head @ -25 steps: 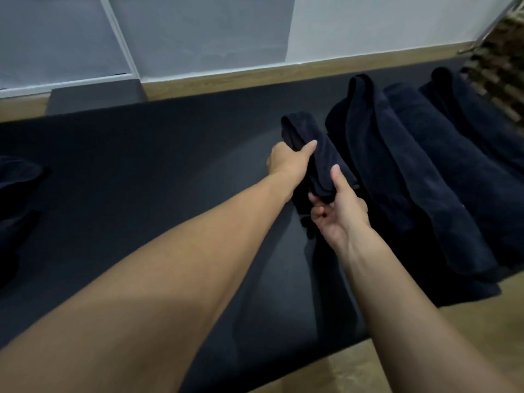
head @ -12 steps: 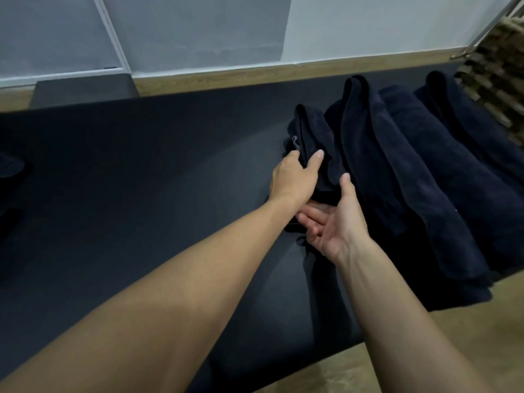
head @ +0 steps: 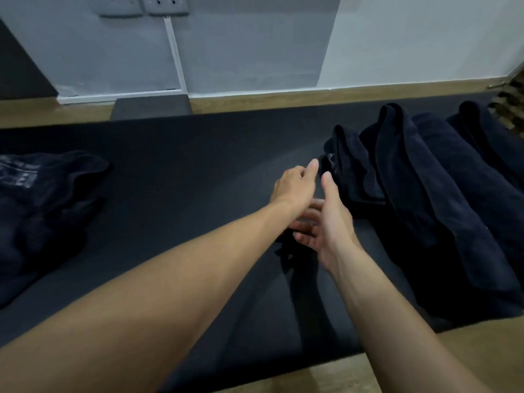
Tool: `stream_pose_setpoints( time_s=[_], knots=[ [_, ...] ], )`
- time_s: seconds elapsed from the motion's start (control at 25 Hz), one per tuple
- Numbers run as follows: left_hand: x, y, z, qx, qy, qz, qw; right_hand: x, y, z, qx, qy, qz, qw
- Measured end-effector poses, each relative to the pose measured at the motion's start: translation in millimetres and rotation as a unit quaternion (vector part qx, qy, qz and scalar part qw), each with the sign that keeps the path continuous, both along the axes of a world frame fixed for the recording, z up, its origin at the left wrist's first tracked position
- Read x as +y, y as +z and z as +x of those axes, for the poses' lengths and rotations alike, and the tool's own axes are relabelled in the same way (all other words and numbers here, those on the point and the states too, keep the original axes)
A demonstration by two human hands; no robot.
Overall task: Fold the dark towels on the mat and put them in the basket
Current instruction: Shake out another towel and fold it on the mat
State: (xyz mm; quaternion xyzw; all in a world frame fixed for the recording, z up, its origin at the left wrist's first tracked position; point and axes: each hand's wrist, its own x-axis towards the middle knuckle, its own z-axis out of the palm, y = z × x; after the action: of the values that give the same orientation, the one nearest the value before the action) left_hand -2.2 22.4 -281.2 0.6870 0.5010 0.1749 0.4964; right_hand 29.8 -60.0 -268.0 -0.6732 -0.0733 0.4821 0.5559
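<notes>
- Small folded dark towel (head: 350, 171) lies on the black mat (head: 184, 171), just beyond the fingertips of both hands.
- Right of it is a row of longer folded towels (head: 425, 194), side by side.
- Left hand (head: 295, 187): fingers loosely bent, one stretched toward the towel's near edge, holding nothing. Contact is unclear.
- Right hand (head: 329, 222): fingers relaxed and spread, palm turned left, empty, fingers reaching under the left wrist.
- Well left of the fingers is an unfolded dark heap (head: 42, 202).
- Wicker basket (head: 510, 95) sits far right, only its edge in view.
</notes>
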Motion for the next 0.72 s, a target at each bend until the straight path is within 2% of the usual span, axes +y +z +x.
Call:
stream_pose_setpoints(
  time_s=[0.28, 0.52, 0.6, 0.64, 0.72],
  knots=[
    [44, 36, -162, 0.023, 0.161, 0.062, 0.985, 61, 36, -109, -0.065, 0.205, 0.047, 0.975],
    [54, 46, -322, 0.13, 0.294, 0.129, 0.938, 115, 57, -210, -0.12, 0.383, 0.031, 0.915],
    [49, 42, -374, 0.194, 0.313, 0.153, 0.917, 133, 59, -243, -0.143, 0.453, 0.021, 0.88],
    [45, 38, -395, 0.233, 0.316, 0.155, 0.907, 141, 59, -258, -0.16, 0.499, 0.012, 0.851],
    [40, 32, -424, 0.288, 0.317, 0.123, 0.895, 153, 55, -282, -0.183, 0.573, -0.011, 0.799]
  ],
)
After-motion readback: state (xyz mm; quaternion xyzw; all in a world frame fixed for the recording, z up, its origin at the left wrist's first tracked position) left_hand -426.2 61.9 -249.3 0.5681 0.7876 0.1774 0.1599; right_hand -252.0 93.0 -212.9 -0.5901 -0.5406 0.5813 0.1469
